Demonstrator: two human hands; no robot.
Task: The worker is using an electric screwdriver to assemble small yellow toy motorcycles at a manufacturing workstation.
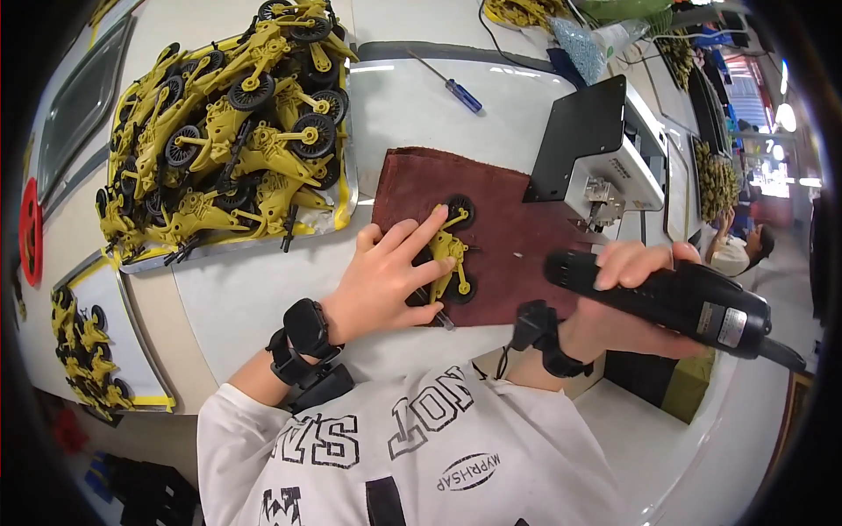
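Observation:
A yellow toy motorcycle with black wheels lies on a dark red cloth in front of me. My left hand presses flat on it, the index finger reaching toward its upper wheel. A black electric screwdriver is gripped in my right hand, its body lying nearly level. Its tip points left toward the toy and hangs just right of it. Both wrists wear black bands.
A tray piled with several yellow toy motorcycles stands at the upper left. More of them lie on a second tray at the lower left. A blue-handled screwdriver lies behind the cloth. A white and black machine stands at the right.

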